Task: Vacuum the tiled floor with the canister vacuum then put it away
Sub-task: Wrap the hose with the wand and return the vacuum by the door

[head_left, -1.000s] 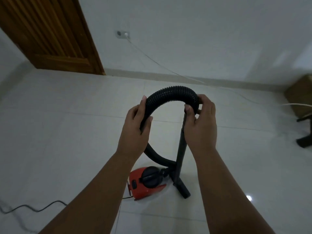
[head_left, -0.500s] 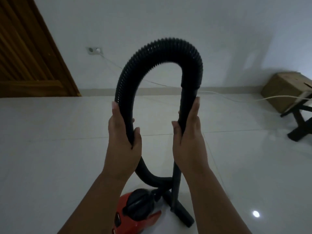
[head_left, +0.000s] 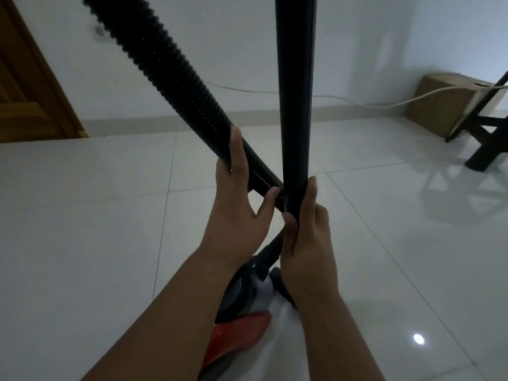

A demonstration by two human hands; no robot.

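Canister vacuum [head_left: 239, 334], red and black, sits on the tiled floor [head_left: 82, 229] directly below the fingers, partly hidden by both forearms. Its ribbed black hose [head_left: 170, 67] slants up and away to the left of the fingers, and the left hand [head_left: 239, 204] is wrapped round it, fingers over the top and thumb underneath. Just right of that grip, touching the hose, the smooth black wand [head_left: 295, 92] stands upright, and the right hand [head_left: 308, 237] is clamped round its lower part. Beyond the fingers, a white cable [head_left: 384, 104] runs along the wall to a cardboard box [head_left: 439, 105] at far right; a wooden door [head_left: 27, 92] stands far left.
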